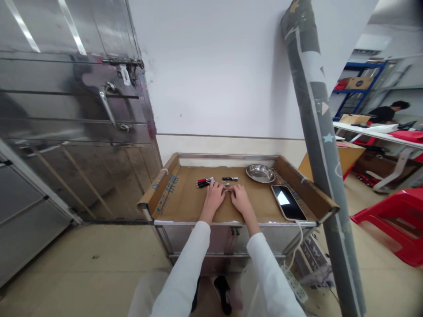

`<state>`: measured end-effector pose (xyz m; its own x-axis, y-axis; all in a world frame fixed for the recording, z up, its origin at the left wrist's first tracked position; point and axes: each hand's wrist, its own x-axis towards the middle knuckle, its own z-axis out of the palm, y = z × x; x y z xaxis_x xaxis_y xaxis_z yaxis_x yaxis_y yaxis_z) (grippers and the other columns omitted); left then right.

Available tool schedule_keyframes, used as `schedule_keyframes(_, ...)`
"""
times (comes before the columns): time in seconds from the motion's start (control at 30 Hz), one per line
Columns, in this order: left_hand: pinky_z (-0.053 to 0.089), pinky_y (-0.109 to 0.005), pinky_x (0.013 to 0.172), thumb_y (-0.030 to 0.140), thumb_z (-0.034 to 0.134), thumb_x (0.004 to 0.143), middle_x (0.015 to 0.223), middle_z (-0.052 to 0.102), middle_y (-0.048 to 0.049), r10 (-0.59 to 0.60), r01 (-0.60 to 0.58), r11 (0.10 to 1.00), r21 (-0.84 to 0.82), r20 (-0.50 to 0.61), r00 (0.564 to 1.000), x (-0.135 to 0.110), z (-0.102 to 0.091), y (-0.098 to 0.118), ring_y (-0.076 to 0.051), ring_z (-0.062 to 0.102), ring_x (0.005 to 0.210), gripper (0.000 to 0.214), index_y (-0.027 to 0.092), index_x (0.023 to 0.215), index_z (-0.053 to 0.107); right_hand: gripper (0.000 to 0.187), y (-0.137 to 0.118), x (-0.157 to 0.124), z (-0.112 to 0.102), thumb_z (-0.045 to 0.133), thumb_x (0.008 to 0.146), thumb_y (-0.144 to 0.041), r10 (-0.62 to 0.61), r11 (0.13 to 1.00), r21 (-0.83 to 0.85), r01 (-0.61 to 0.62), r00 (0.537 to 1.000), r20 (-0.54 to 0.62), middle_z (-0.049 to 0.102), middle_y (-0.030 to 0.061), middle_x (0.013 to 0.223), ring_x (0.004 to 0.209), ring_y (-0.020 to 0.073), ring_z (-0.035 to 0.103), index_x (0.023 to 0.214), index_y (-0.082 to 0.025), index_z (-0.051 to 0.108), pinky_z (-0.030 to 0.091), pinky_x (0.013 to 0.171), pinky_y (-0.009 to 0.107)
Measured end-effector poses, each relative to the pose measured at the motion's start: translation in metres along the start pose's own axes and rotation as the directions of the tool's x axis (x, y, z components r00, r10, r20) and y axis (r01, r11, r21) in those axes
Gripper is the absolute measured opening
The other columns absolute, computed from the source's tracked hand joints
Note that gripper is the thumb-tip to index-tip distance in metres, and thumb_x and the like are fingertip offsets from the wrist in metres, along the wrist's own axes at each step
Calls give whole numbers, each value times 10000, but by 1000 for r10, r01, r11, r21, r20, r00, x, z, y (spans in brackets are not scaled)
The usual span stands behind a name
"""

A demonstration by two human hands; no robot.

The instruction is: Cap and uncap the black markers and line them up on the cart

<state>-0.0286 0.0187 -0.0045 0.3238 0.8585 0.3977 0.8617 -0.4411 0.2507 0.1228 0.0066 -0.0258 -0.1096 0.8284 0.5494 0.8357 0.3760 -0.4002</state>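
Both my hands rest on a cardboard-lined metal cart (185, 200). My left hand (215, 195) and my right hand (240, 197) sit close together, fingers curled, pinching a small pen-like object (227, 188) between them. A bundle of red and black pens (205, 181) lies just beyond my left hand. A single black pen (230, 178) lies beyond both hands. What exactly the fingers grip is too small to make out.
A round steel bowl (260, 173) stands at the cart's back right. A phone (288, 202) with a cable lies at its right edge. A rolled grey mat (317, 145) leans at the right. A steel door (72, 110) is at the left, red stools (393, 220) and another person (388, 112) at the far right.
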Motion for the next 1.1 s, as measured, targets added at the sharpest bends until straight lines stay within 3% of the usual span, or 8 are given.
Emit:
schedule_keyframes(0.2,397,-397,918,250,514,916,1057,607,-78,0,0,1000,-23,-9,1000,0,-3,1,-263,492,1084,165,208,1002,648,266,-3,-1,-2,388,891,-84,-3,1000,-17,3,1000,14,623,97,936,912,222,525,937,-172,635,391,841,316)
schedule_keyframes(1.1,429,-356,922,208,485,916,1010,608,-76,-18,19,993,-113,11,1000,4,-4,0,-214,564,998,170,183,968,645,249,-2,0,-2,441,869,-78,26,1000,-17,-26,1000,16,619,82,906,908,212,537,883,-190,663,395,845,310)
